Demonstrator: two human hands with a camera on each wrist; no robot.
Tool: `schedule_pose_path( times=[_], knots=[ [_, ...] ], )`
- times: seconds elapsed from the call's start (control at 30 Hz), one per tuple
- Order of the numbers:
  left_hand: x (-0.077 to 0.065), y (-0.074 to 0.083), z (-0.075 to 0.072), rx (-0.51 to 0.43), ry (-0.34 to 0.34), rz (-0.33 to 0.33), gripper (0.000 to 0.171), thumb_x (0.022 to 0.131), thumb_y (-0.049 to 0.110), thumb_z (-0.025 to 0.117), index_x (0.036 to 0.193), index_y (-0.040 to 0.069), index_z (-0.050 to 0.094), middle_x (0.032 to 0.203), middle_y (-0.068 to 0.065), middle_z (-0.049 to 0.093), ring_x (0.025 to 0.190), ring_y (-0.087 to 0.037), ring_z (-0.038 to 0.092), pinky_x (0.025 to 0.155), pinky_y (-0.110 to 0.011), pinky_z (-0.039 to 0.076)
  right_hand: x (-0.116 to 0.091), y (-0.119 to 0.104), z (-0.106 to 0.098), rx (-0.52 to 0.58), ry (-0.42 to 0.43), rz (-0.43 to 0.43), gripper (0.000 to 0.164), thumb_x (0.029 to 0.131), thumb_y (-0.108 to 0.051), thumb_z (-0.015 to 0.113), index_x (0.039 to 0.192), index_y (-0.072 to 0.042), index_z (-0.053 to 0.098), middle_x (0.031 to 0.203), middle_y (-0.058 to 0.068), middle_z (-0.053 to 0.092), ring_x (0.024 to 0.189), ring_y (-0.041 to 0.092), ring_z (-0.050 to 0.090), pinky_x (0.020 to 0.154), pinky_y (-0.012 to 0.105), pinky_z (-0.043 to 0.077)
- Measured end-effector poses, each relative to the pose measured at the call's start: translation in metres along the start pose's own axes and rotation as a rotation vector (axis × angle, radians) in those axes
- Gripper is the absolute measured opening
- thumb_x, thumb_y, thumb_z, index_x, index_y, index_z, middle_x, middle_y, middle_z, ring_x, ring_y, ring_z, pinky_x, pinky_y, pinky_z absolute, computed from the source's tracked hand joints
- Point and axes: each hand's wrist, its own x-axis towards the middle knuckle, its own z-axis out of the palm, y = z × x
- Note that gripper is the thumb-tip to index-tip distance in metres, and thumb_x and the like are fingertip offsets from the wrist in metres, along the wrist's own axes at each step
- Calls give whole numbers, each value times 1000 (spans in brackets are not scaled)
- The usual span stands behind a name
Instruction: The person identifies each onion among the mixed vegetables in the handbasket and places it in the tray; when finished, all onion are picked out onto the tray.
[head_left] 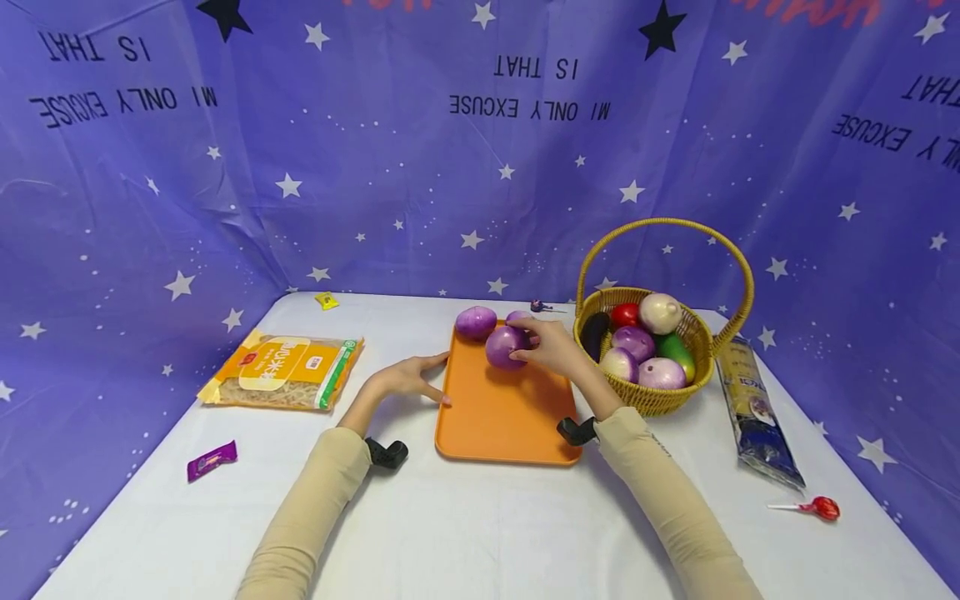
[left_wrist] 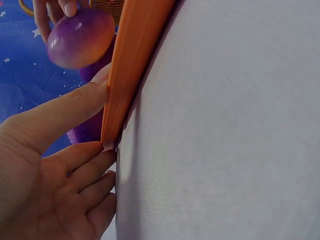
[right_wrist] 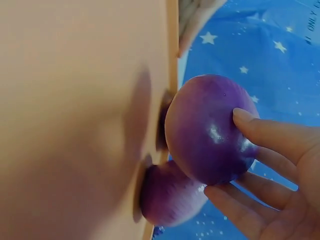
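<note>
In the head view my right hand holds a round, glossy purple toy vegetable over the far part of an orange tray. The right wrist view shows the thumb on one side of this vegetable and fingertips at its lower side. Two more purple vegetables sit at the tray's far edge: one at the left corner, the other partly hidden behind the right hand. My left hand is at the tray's left edge, its thumb over the rim and its fingers against the side.
Right of the tray stands a tall-handled wicker basket with several toy vegetables. A blue-and-gold packet and a red lollipop lie farther right. At left are an orange noodle packet, a purple-wrapped sweet and a yellow sweet.
</note>
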Motion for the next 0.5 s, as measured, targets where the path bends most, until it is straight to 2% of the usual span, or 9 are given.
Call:
schedule_pose_path(
  times=[0.2, 0.5],
  knots=[
    [0, -1, 1, -6, 0, -12, 99, 76, 39, 81, 153, 13, 26, 154, -16, 29, 142, -37, 23, 116, -52, 17, 15, -4, 13, -49, -21, -11, 54, 80, -21, 81, 128, -5, 62, 119, 13, 66, 107, 29, 62, 95, 41, 49],
    [0, 0, 0, 6, -6, -4, 98, 76, 39, 81, 153, 12, 26, 154, -18, 29, 141, -39, 23, 115, -54, 17, 28, -4, 28, -93, -46, -32, 50, 81, -19, 79, 125, -1, 63, 112, 14, 67, 105, 29, 60, 99, 43, 44]
  ],
)
